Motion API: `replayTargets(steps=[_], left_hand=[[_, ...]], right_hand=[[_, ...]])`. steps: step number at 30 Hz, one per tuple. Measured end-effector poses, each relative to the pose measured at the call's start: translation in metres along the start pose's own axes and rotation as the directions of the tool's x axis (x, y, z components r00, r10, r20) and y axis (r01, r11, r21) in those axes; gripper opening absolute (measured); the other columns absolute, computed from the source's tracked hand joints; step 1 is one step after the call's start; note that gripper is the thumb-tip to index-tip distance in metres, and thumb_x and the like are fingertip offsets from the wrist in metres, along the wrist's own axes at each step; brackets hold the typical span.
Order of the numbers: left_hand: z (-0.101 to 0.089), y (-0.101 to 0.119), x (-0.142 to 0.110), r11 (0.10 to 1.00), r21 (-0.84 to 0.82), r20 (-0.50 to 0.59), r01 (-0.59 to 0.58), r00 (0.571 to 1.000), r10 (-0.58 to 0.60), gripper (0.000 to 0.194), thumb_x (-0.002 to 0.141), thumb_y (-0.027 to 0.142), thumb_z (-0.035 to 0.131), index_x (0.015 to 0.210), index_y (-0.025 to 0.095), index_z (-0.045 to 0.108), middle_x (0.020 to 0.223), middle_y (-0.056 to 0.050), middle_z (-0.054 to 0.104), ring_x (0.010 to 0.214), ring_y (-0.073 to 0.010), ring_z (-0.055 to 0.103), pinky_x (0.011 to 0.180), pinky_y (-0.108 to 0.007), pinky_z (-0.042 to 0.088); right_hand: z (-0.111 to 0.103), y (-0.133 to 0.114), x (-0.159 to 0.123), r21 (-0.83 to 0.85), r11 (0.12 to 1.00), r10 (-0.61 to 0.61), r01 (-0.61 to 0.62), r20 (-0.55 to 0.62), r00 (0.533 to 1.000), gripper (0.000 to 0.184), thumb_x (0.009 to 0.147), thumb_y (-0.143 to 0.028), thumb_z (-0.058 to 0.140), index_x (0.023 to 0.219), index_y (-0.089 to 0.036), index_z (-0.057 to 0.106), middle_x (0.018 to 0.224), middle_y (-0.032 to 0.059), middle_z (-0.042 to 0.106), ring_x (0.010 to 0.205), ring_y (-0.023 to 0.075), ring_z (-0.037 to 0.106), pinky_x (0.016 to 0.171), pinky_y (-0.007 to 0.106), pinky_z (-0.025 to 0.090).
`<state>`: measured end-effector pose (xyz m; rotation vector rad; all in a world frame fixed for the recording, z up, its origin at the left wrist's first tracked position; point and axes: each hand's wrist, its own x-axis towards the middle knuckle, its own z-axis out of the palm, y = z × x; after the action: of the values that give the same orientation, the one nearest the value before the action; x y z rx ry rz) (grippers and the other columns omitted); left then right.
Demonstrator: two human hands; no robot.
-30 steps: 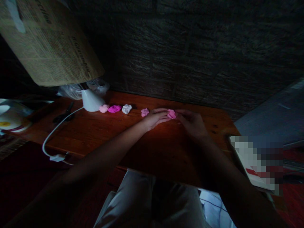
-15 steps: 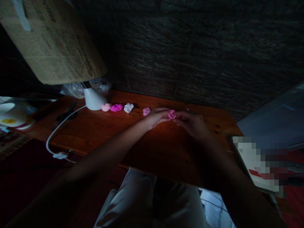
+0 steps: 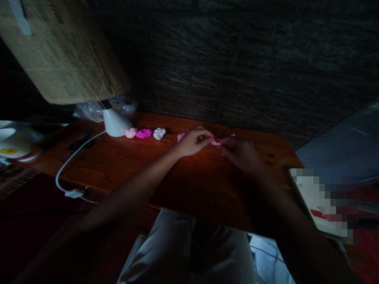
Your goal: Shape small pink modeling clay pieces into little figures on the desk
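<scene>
Between my two hands, above the wooden table (image 3: 124, 165), is a small piece of pink modelling clay (image 3: 216, 142). My left hand (image 3: 195, 141) pinches its left end between thumb and fingertips. The fingers of my right hand (image 3: 241, 152) are closed on its right end. Partly hidden behind my left hand lies another pink clay lump (image 3: 181, 137). Farther left sit a white clay lump (image 3: 159, 133), a bright magenta lump (image 3: 144, 133) and a pale pink lump (image 3: 131, 133) in a row. A tiny pink bit (image 3: 233, 135) lies beyond my right hand.
A lamp with a white base (image 3: 114, 123) and a newsprint-like shade (image 3: 79, 59) stands at left, its white cable (image 3: 60, 173) hanging over the front edge. Dark scissors (image 3: 81, 144) and a white mug (image 3: 13, 144) are farther left. A dark brick wall (image 3: 207, 59) rises behind.
My left hand has curled from flatter, extended fingers into a pinch. The clay has gone from a rounded, cupped look to a thinner, flatter one. The view has shifted slightly.
</scene>
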<state>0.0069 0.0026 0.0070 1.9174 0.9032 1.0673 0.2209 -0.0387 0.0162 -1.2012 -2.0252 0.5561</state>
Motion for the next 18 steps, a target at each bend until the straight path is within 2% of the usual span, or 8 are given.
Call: replayTargets(steps=[2, 5, 10, 15, 18], left_hand=[[-0.006, 0.003, -0.001, 0.993, 0.089, 0.061, -0.075, 0.996, 0.069, 0.014, 0.088, 0.018, 0.069, 0.099, 0.020, 0.078, 0.086, -0.003, 0.069, 0.078, -0.0132, 0.060, 0.074, -0.026, 0.046], [-0.011, 0.006, -0.003, 0.989, 0.115, 0.134, -0.089, 0.988, 0.074, 0.022, 0.090, 0.019, 0.067, 0.110, 0.021, 0.077, 0.084, -0.002, 0.069, 0.071, -0.0125, 0.056, 0.069, -0.026, 0.044], [-0.013, 0.008, -0.003, 0.986, 0.117, 0.204, -0.122, 0.974, 0.097, 0.012, 0.089, 0.022, 0.070, 0.097, 0.023, 0.079, 0.090, -0.005, 0.071, 0.076, -0.0144, 0.058, 0.073, -0.027, 0.045], [-0.013, 0.002, -0.001, 0.976, 0.096, 0.208, -0.197, 0.962, 0.174, 0.008, 0.087, 0.020, 0.071, 0.090, 0.022, 0.079, 0.097, -0.007, 0.072, 0.096, -0.0187, 0.064, 0.089, -0.032, 0.047], [-0.012, -0.002, -0.002, 0.984, 0.102, 0.243, -0.147, 0.963, 0.119, 0.012, 0.091, 0.021, 0.066, 0.094, 0.021, 0.078, 0.096, -0.006, 0.075, 0.088, -0.0175, 0.065, 0.083, -0.031, 0.048]], right_hand=[[0.000, 0.001, 0.000, 0.010, 1.000, 0.006, -0.007, 0.015, 1.000, 0.023, 0.092, -0.042, 0.066, 0.104, -0.027, 0.079, 0.100, 0.0059, 0.082, 0.075, 0.0231, 0.076, 0.074, 0.039, 0.060], [0.001, 0.003, 0.000, 0.030, 1.000, -0.003, 0.002, 0.034, 0.999, 0.024, 0.093, -0.042, 0.065, 0.104, -0.025, 0.078, 0.092, 0.0054, 0.082, 0.071, 0.0219, 0.075, 0.071, 0.037, 0.059], [0.001, 0.004, 0.000, 0.007, 1.000, -0.008, 0.007, 0.031, 0.999, 0.023, 0.092, -0.043, 0.065, 0.100, -0.024, 0.077, 0.080, 0.0036, 0.079, 0.069, 0.0213, 0.075, 0.069, 0.035, 0.057], [0.001, 0.001, 0.000, 0.047, 0.999, 0.002, -0.005, 0.053, 0.999, 0.021, 0.093, -0.042, 0.065, 0.099, -0.025, 0.076, 0.092, 0.0043, 0.082, 0.066, 0.0193, 0.074, 0.069, 0.035, 0.058], [0.000, 0.000, -0.001, 0.052, 0.999, -0.009, 0.004, 0.101, 0.995, 0.021, 0.095, -0.040, 0.062, 0.102, -0.026, 0.077, 0.095, 0.0042, 0.082, 0.064, 0.0183, 0.074, 0.068, 0.035, 0.058]])
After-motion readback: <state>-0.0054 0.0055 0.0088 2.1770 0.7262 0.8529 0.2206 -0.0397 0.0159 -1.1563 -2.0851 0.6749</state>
